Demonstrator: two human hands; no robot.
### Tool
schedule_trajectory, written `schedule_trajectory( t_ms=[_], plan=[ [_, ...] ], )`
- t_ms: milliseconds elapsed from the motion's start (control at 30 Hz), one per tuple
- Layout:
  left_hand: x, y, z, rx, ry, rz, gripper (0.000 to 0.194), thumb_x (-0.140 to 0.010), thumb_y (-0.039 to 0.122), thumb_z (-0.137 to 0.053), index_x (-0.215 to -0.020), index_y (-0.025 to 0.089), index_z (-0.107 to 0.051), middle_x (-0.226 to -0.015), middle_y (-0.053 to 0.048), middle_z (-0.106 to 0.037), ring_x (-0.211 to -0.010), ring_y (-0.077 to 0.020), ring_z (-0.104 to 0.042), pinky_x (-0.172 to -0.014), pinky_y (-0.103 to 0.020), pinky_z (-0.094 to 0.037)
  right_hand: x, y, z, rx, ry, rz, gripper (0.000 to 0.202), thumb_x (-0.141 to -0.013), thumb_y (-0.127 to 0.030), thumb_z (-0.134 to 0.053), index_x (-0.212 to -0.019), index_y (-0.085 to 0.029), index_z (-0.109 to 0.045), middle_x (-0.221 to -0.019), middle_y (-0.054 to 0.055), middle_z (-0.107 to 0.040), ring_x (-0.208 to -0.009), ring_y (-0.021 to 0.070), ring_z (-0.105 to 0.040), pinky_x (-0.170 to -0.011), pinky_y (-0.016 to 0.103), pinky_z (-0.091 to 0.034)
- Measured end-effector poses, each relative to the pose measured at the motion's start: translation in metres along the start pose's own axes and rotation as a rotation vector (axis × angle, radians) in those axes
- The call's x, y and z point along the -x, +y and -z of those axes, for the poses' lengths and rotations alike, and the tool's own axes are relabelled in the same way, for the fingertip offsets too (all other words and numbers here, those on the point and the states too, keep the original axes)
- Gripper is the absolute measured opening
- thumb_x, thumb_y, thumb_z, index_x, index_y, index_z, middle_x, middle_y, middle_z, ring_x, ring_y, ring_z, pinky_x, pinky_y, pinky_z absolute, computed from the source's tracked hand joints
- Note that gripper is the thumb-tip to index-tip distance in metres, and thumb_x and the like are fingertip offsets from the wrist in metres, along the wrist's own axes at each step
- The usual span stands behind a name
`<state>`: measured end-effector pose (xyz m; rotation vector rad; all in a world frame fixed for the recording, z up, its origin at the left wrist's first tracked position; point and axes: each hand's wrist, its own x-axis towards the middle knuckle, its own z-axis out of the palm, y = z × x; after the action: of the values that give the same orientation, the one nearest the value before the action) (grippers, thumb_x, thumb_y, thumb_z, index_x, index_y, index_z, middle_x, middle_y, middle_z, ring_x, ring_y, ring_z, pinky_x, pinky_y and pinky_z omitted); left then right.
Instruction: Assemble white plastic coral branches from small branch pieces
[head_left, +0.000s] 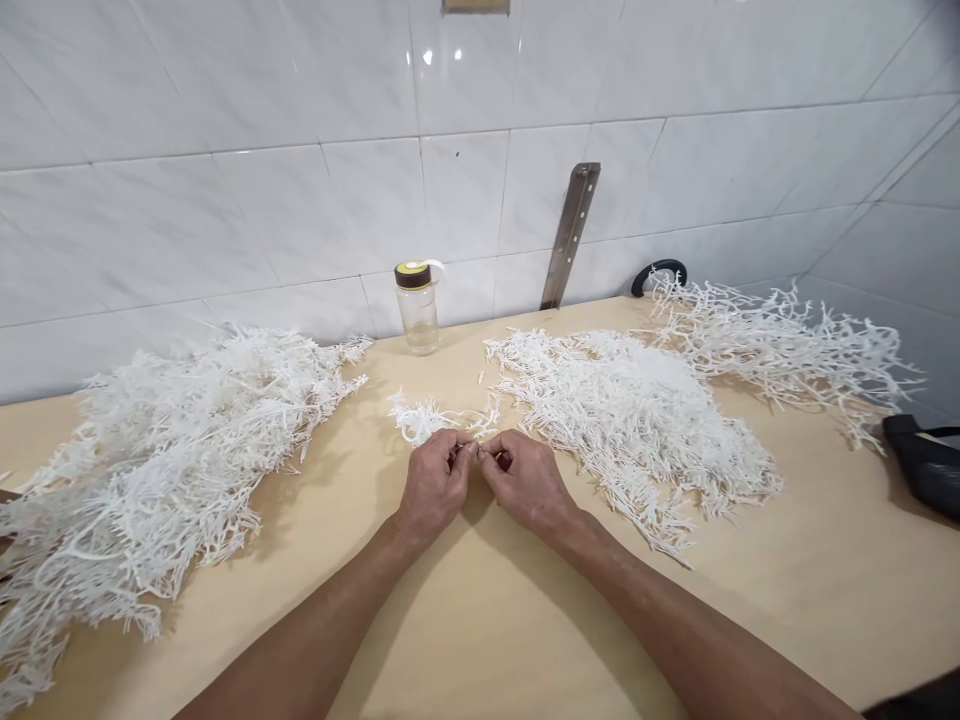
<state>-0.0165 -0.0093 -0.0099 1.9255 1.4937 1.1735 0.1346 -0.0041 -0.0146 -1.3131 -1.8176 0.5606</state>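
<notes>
Close together over the middle of the table, my left hand (pixel 437 478) and my right hand (pixel 527 478) are both closed in a pinch, fingertips nearly touching. A white branching plastic-looking strand (pixel 424 422) shows just beyond the left fingers, and a thin curled white piece (pixel 486 415) lies beyond the gap between the hands. What the fingertips pinch is too small and covered to make out. To the right of my right hand spreads a flat heap of short white strands (pixel 637 410). A larger, taller heap of similar white strands (pixel 187 440) lies to the left.
A clear bottle (pixel 420 320) with a dark and yellow lid stands near the tiled wall (pixel 285 210). A metal strip (pixel 571 235) leans there. Looser white branching pieces (pixel 787 345) lie at the far right, near a black curved handle (pixel 660 275) and a black object (pixel 926 465).
</notes>
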Motion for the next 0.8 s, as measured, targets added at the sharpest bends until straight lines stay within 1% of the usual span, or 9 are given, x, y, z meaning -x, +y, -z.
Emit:
schedule_trajectory(
  t_ms=[67, 233, 333, 433, 533, 633, 700, 733, 800],
  plan=[
    [-0.001, 0.000, 0.000, 0.000, 0.002, 0.020, 0.017, -0.089, 0.026, -0.053, -0.084, 0.020, -0.068, -0.080, -0.002, -0.070, -0.074, -0.0163, -0.062, -0.068, -0.028, -0.046, 0.001, -0.001, 0.000, 0.008, -0.002, 0.003, 0.013, -0.083, -0.020, -0.055, -0.071, -0.019, -0.062, -0.068, 0.001, -0.065, -0.063, 0.0151, -0.057, -0.061, 0.027, -0.042],
    [-0.004, -0.001, 0.001, -0.032, -0.059, 0.034, 0.021, -0.089, 0.028, -0.053, -0.077, 0.021, -0.068, -0.076, -0.002, -0.070, -0.070, -0.0166, -0.062, -0.068, -0.029, -0.046, 0.002, -0.002, 0.001, 0.010, -0.037, -0.023, 0.013, -0.082, -0.018, -0.054, -0.072, -0.019, -0.062, -0.070, 0.002, -0.066, -0.066, 0.0157, -0.059, -0.064, 0.028, -0.043],
    [-0.002, -0.002, 0.000, -0.105, -0.065, -0.013, 0.021, -0.091, 0.026, -0.050, -0.078, 0.021, -0.066, -0.076, -0.002, -0.068, -0.070, -0.0167, -0.060, -0.068, -0.029, -0.046, 0.002, -0.001, 0.000, 0.006, -0.039, -0.024, 0.013, -0.082, -0.019, -0.054, -0.070, -0.019, -0.061, -0.070, 0.002, -0.065, -0.066, 0.0159, -0.058, -0.065, 0.028, -0.044],
    [0.001, -0.002, -0.002, -0.192, -0.034, -0.103, 0.020, -0.093, 0.023, -0.045, -0.080, 0.020, -0.060, -0.078, -0.004, -0.064, -0.073, -0.0172, -0.058, -0.069, -0.030, -0.045, 0.001, -0.003, 0.000, -0.013, -0.039, -0.057, 0.014, -0.081, -0.021, -0.054, -0.069, -0.020, -0.061, -0.070, 0.002, -0.066, -0.066, 0.0163, -0.059, -0.065, 0.029, -0.045],
    [0.004, -0.003, -0.004, -0.243, 0.016, -0.187, 0.020, -0.095, 0.021, -0.041, -0.079, 0.020, -0.054, -0.079, -0.004, -0.060, -0.073, -0.0174, -0.055, -0.068, -0.030, -0.044, -0.001, -0.010, 0.002, -0.105, -0.064, -0.196, 0.012, -0.078, -0.024, -0.056, -0.068, -0.020, -0.061, -0.066, 0.001, -0.066, -0.061, 0.0160, -0.059, -0.059, 0.028, -0.045],
    [0.004, -0.005, -0.006, -0.268, 0.046, -0.250, 0.020, -0.095, 0.021, -0.040, -0.080, 0.021, -0.052, -0.079, -0.004, -0.056, -0.070, -0.0169, -0.052, -0.065, -0.029, -0.042, -0.004, -0.018, 0.004, -0.277, -0.173, -0.405, 0.010, -0.075, -0.023, -0.054, -0.065, -0.021, -0.057, -0.056, -0.003, -0.059, -0.049, 0.0140, -0.057, -0.047, 0.025, -0.043],
    [0.003, -0.005, -0.005, -0.259, 0.050, -0.263, 0.019, -0.095, 0.020, -0.040, -0.080, 0.021, -0.052, -0.078, -0.004, -0.056, -0.070, -0.0168, -0.052, -0.065, -0.029, -0.041, -0.005, -0.021, 0.003, -0.347, -0.234, -0.496, 0.010, -0.074, -0.023, -0.052, -0.064, -0.022, -0.053, -0.052, -0.005, -0.055, -0.042, 0.0132, -0.054, -0.042, 0.024, -0.040],
    [0.002, -0.004, -0.005, -0.244, 0.049, -0.260, 0.019, -0.094, 0.020, -0.040, -0.079, 0.021, -0.052, -0.078, -0.004, -0.056, -0.070, -0.0168, -0.052, -0.065, -0.029, -0.041, -0.005, -0.021, 0.001, -0.340, -0.224, -0.493, 0.011, -0.074, -0.024, -0.051, -0.064, -0.022, -0.052, -0.052, -0.004, -0.055, -0.042, 0.0132, -0.054, -0.042, 0.024, -0.040],
    [0.001, -0.001, -0.004, -0.196, 0.053, -0.228, 0.019, -0.094, 0.021, -0.040, -0.078, 0.021, -0.051, -0.077, -0.003, -0.056, -0.071, -0.0166, -0.053, -0.067, -0.029, -0.042, -0.005, -0.018, -0.002, -0.228, -0.111, -0.369, 0.011, -0.074, -0.024, -0.052, -0.064, -0.022, -0.050, -0.057, -0.002, -0.057, -0.050, 0.0144, -0.056, -0.047, 0.025, -0.041]
  ],
)
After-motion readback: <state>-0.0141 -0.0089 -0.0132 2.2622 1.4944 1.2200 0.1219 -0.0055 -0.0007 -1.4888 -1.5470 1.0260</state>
